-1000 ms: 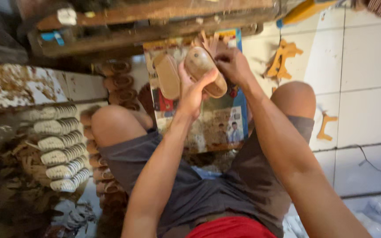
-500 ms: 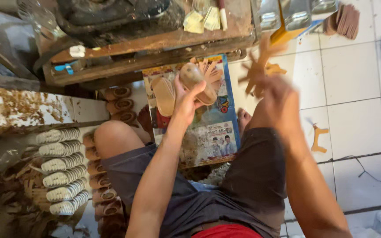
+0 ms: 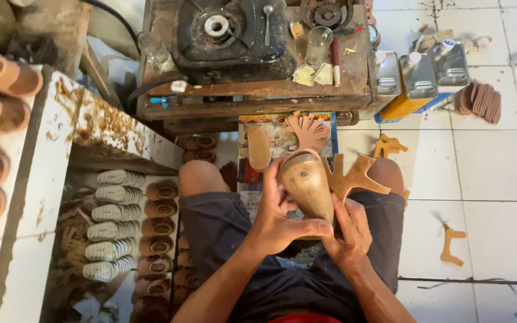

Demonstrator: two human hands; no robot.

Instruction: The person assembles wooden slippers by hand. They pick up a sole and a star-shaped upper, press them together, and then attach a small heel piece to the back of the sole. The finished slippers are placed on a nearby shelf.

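On a white tile floor (image 3: 486,179), the left hand (image 3: 279,221) fingers clamp a shoe form (image 3: 307,185) steady while the right hand (image 3: 348,236) fingers pinch a brown strap piece (image 3: 357,177) against it.

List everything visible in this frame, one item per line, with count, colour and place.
shoe form: one, tan, held in both hands above the lap
strap piece: one, brown, forked, against the form's right side
fan-shaped cutouts: one stack, tan, on the printed sheet ahead
sole: one, tan, on the same sheet
workbench: one, dark and worn, top centre
drinking glass: one, clear, on the workbench
metal cans: three, silver, on the floor to the right
sandals: many, brown, rows at left
left hand: grips the form from the left
right hand: at the form's lower right
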